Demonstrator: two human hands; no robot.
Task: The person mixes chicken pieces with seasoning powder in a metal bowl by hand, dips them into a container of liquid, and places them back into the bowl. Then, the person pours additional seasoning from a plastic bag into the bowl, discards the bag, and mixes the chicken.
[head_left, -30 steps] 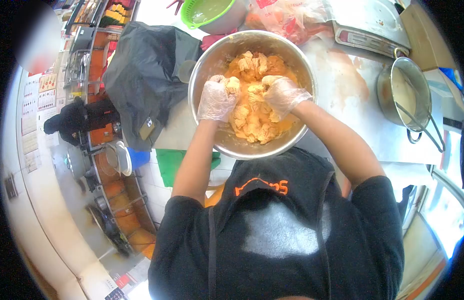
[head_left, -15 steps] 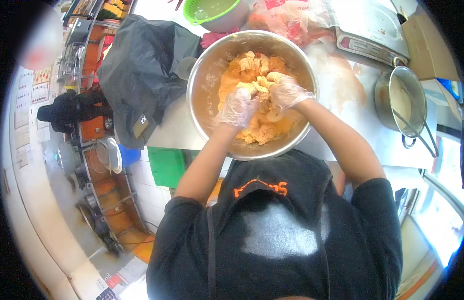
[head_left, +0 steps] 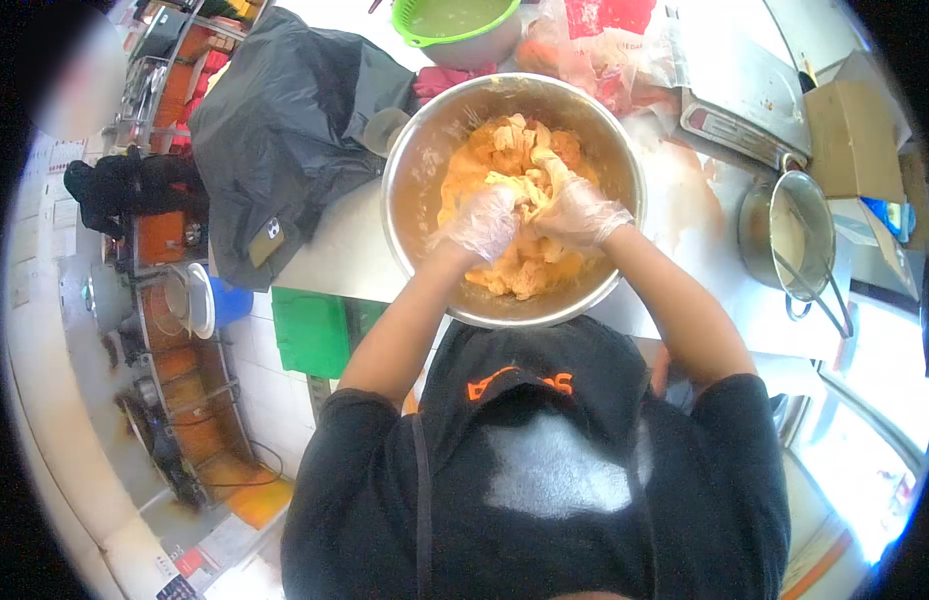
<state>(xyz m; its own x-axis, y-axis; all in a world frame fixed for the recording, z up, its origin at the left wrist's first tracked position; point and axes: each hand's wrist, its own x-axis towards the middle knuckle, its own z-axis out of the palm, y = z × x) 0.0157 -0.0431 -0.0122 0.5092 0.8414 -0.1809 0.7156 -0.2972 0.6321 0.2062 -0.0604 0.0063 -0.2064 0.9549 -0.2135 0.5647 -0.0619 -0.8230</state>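
A large steel bowl (head_left: 410,215) holds orange-tinted flour (head_left: 465,180) and several lumpy, flour-coated pieces that look like chicken. Both of my hands wear clear plastic gloves and meet over the middle of the bowl. Between them is a coated chicken piece (head_left: 530,188), pale yellow-orange. My left hand (head_left: 485,222) has its fingers closed on the piece's left side. From the other side my right hand (head_left: 585,212) grips it, with part of the piece sticking up past the fingers. More coated pieces (head_left: 525,275) lie below the hands, and others (head_left: 515,140) rest toward the far side.
Black plastic sheeting (head_left: 285,130) with a phone (head_left: 268,240) on it lies left of the bowl. Behind stand a green colander (head_left: 410,38) and a plastic bag (head_left: 585,60). A scale (head_left: 740,125), a pot with tongs (head_left: 755,230) and a cardboard box (head_left: 855,140) are at right.
My right hand has turned and dropped slightly within the bowl, and the held piece now extends farther up. The whole view has shifted a little with my head.
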